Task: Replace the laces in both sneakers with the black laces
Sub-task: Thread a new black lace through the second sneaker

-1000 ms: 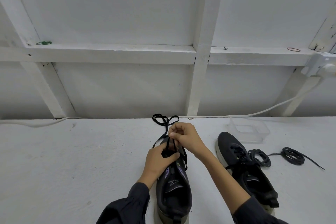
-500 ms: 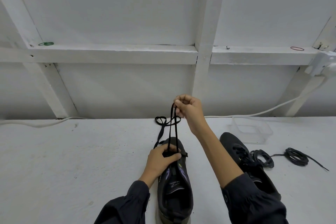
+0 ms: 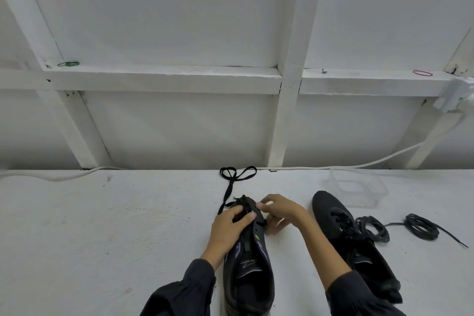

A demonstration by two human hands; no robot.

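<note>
Sneaker (image 3: 247,267) lies on the table (image 3: 102,226), toe pointing away. Left hand (image 3: 229,224) grips its front. Right hand (image 3: 280,213), fingers curled, touches the black lace (image 3: 226,194) there; whether it pinches cannot be told.

— What do we have in the middle?
— A black sneaker (image 3: 247,279) with purple accents, toe away from us. A flat black lace (image 3: 227,188) trails from its toe into two loops.
— And on our right?
— A second sneaker (image 3: 331,209), laced and angled. A lace coil (image 3: 373,229) touches it, and a second coil (image 3: 420,227) lies farther right.
</note>
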